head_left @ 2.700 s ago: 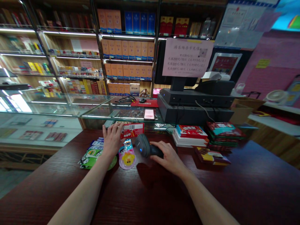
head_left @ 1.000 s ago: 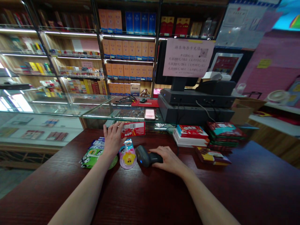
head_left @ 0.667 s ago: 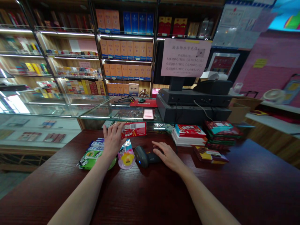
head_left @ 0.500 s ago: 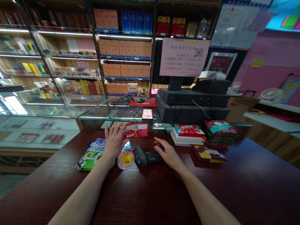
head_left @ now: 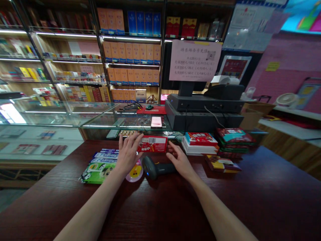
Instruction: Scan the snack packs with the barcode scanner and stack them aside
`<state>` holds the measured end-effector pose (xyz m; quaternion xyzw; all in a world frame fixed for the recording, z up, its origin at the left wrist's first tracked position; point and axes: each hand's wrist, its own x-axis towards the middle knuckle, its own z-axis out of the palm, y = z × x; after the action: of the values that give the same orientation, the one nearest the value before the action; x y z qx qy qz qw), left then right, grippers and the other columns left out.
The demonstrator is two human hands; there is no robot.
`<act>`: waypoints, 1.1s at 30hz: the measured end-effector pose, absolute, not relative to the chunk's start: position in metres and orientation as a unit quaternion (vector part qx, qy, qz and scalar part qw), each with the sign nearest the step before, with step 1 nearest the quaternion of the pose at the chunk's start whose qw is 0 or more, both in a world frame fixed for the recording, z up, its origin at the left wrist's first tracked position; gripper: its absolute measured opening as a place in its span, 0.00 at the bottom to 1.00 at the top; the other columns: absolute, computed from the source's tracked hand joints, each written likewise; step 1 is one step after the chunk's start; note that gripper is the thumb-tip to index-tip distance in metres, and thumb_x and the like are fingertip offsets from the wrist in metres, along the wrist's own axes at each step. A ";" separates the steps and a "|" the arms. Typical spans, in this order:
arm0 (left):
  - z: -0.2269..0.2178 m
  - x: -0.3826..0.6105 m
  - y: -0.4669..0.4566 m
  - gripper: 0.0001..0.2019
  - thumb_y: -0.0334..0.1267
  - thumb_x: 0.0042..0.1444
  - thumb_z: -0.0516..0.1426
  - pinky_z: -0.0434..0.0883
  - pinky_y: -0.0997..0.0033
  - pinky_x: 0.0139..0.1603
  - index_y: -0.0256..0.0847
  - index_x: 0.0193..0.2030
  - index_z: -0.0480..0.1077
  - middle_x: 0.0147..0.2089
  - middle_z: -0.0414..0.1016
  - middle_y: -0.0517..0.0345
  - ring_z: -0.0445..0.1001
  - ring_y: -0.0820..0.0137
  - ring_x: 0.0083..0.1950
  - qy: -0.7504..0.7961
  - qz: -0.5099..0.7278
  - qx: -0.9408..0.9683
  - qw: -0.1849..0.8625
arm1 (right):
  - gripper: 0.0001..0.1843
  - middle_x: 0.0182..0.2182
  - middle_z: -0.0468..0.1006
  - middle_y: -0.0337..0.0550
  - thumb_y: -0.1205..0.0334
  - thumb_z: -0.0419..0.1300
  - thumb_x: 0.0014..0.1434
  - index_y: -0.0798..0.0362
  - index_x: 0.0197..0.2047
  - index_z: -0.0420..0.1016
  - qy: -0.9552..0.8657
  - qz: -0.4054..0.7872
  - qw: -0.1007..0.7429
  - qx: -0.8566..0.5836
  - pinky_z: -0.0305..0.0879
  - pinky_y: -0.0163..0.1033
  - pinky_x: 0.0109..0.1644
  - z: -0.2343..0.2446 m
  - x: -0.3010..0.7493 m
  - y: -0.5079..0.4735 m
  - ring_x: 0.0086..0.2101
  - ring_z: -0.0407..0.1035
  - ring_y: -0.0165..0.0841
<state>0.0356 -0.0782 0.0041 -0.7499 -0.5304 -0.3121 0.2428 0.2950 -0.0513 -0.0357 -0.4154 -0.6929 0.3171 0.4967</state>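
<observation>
Seen from the head-worn camera, two bare forearms reach across a dark red wooden surface (head_left: 225, 207) toward a shop counter. The left hand (head_left: 129, 154) and right hand (head_left: 180, 162) are apart and open, fingers spread, on either side of a flat red cardboard snack box (head_left: 152, 144), which lies between them near the surface's far edge. The left thumb seems to meet the box's left end, and the right fingertips (head_left: 170, 146) sit just beside its right end; neither hand is clamped on it. The box probably weighs little and feels fairly stiff, though its thin card could dent, so its two short ends look the best place to hold. Just below it lies a dark handheld barcode scanner (head_left: 156, 169), near a pouch with a yellow duck (head_left: 134, 174), partly hidden by the left hand.
</observation>
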 end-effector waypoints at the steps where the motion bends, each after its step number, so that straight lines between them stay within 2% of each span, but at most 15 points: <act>1: 0.004 0.036 -0.078 0.38 0.35 0.56 0.63 0.39 0.38 0.75 0.48 0.72 0.53 0.66 0.66 0.47 0.66 0.53 0.65 -0.529 -0.312 -0.751 0.243 | 0.31 0.52 0.71 0.47 0.54 0.60 0.60 0.47 0.66 0.66 -0.691 0.319 0.497 -0.417 0.67 0.49 0.58 -0.035 0.295 -0.052 0.50 0.70 0.39; 12: 0.002 0.040 -0.078 0.37 0.35 0.55 0.64 0.41 0.37 0.75 0.46 0.70 0.56 0.63 0.67 0.46 0.67 0.54 0.64 -0.514 -0.317 -0.760 0.240 | 0.31 0.52 0.70 0.47 0.54 0.60 0.60 0.46 0.66 0.66 -0.686 0.326 0.498 -0.418 0.68 0.47 0.56 -0.033 0.293 -0.053 0.49 0.70 0.38; 20: -0.002 0.038 -0.076 0.38 0.38 0.53 0.66 0.47 0.38 0.74 0.47 0.70 0.57 0.58 0.68 0.47 0.66 0.54 0.62 -0.527 -0.309 -0.752 0.247 | 0.30 0.45 0.69 0.47 0.54 0.60 0.58 0.49 0.64 0.70 -0.683 0.327 0.503 -0.417 0.71 0.45 0.51 -0.029 0.293 -0.054 0.43 0.70 0.37; 33: -0.004 0.043 -0.076 0.45 0.34 0.54 0.63 0.49 0.40 0.73 0.45 0.75 0.45 0.57 0.67 0.46 0.67 0.55 0.61 -0.532 -0.304 -0.752 0.243 | 0.31 0.48 0.67 0.47 0.53 0.61 0.58 0.47 0.64 0.68 -0.680 0.344 0.491 -0.422 0.73 0.45 0.50 -0.031 0.289 -0.056 0.46 0.70 0.38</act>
<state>0.0428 -0.0764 -0.0041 -0.7516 -0.5324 -0.3042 0.2430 0.2891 -0.0561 -0.0314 -0.4224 -0.6800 0.3440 0.4908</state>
